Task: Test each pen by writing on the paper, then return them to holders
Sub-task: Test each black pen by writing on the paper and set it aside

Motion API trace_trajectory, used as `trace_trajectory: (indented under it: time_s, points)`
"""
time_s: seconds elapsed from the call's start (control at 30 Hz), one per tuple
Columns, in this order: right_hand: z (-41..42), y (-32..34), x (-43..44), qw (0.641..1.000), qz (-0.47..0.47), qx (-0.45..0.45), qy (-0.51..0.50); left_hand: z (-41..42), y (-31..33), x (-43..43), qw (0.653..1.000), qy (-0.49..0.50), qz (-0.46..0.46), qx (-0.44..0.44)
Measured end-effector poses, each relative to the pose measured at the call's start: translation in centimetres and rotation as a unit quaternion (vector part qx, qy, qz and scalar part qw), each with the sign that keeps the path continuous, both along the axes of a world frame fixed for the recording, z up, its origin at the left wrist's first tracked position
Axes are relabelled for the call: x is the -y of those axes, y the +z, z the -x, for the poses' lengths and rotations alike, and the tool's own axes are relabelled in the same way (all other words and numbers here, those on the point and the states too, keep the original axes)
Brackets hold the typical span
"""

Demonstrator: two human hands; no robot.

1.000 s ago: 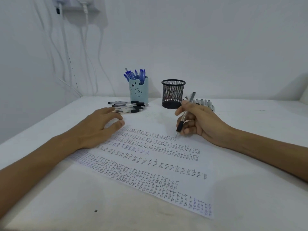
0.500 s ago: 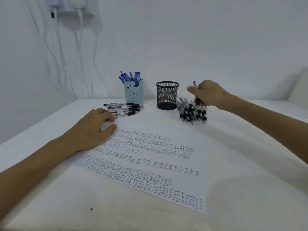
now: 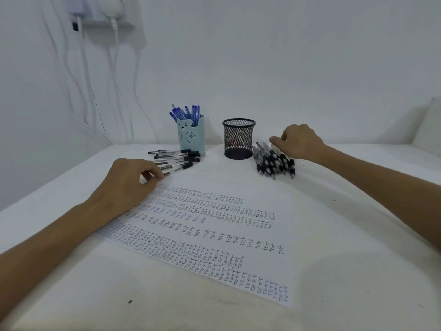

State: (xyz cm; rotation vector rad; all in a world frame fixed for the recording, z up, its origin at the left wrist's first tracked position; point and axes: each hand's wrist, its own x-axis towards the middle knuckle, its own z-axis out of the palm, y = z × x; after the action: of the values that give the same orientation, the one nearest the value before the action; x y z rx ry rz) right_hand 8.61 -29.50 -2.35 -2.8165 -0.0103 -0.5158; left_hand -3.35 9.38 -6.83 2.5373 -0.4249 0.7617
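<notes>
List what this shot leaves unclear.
Head view:
- Right hand over the heap of black-grip clear pens: its own back hides whether fingers pinch one.
- Black wire-mesh cup: contents blurred behind mesh.
- White wall chargers: cut off by top edge.
- White written sheet: far-left corner hidden under left hand.

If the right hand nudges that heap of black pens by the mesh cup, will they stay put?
Probably not: the black pens are round-barrelled and heaped loosely on the flat table, so some should roll. Their rubbery-looking black sleeves may slow that. The mesh cup beside them has no pens sticking out, so likely light and easily shoved.
</notes>
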Motion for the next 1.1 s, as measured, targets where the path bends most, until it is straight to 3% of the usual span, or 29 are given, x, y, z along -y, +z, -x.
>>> trace_trajectory:
  time_s: [0.1,0.23,0.43,0.53,0.73,0.93,1.1]
  points:
    - [1.2,0.8,-1.0,0.997,0.015,0.072,0.009,0.2,0.3,0.1,0.999,-0.005,0.027,0.038]
    - [3.8,1.4,-4.0,0.982,-0.003,0.155,0.111,1.1,1.0,1.1,0.993,-0.045,0.065,0.092]
    - [7.8,0.3,-9.3,0.925,0.075,0.201,0.312,2.5,1.6,3.0,0.98,-0.104,0.079,0.148]
    - [8.0,-0.7,-11.1,0.903,0.138,0.183,0.362,2.8,1.8,3.4,0.976,-0.127,0.063,0.164]
    - [7.9,-1.6,-13.2,0.88,0.155,0.184,0.409,2.7,1.7,3.5,0.971,-0.16,0.068,0.166]
    - [8.9,-1.7,-11.8,0.908,0.13,0.179,0.357,2.6,1.3,3.8,0.971,-0.19,0.078,0.12]
    - [8.8,-1.8,-11.1,0.92,0.051,0.17,0.349,2.5,0.9,3.6,0.972,-0.227,0.004,0.065]
